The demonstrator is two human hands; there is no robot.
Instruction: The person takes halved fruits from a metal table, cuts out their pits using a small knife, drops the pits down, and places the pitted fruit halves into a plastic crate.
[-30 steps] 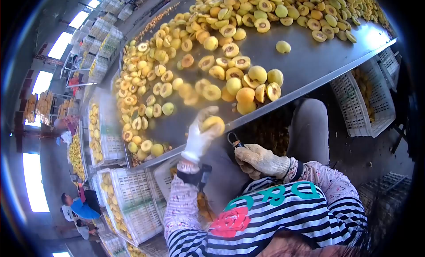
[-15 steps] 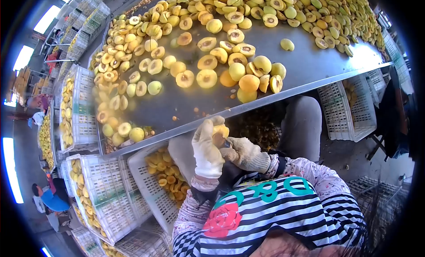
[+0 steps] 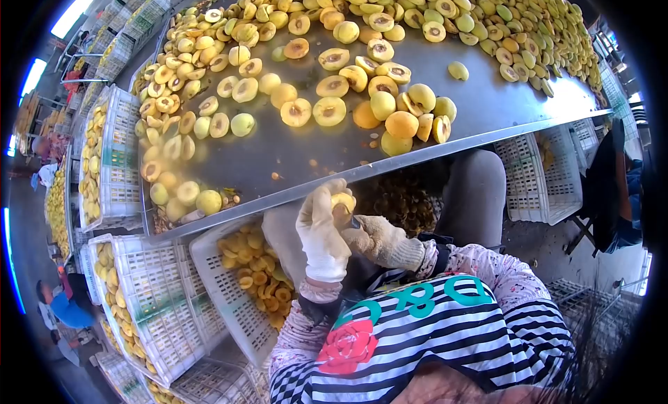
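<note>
1. Head view, looking down: left hand (image 3: pixel 321 233) in a white glove, fingers curled around a yellow peach half (image 3: pixel 342 204), thumb side up, gripping it just below the table edge (image 3: pixel 390 164).
2. Right hand (image 3: pixel 379 240) in a tan knit glove at 4 o'clock of the fruit, touching it; fingers closed on a small tool (image 3: pixel 353 224) whose tip meets the fruit. Tool mostly hidden, can't tell its shape.
3. Fruit sits between both hands, at about 6 o'clock of the metal table, above the person's lap.
4. Table covered with halved and whole peaches (image 3: pixel 327 112), cut faces up on many; dense pile toward 12 and 1 o'clock, looser cluster (image 3: pixel 410 119) near the front edge.
5. White plastic crate (image 3: pixel 229 292) with pitted halves at 8 o'clock of the hands, under the table; more crates (image 3: pixel 153 313) further at 8 o'clock.
6. Another white crate (image 3: pixel 539 174) at 2 o'clock, under the table edge.
7. Dark heap of pits (image 3: pixel 400 202) just at 1 o'clock of the hands, under the table.
8. Other workers (image 3: pixel 59 306) far at 9 o'clock, small and blurred.
</note>
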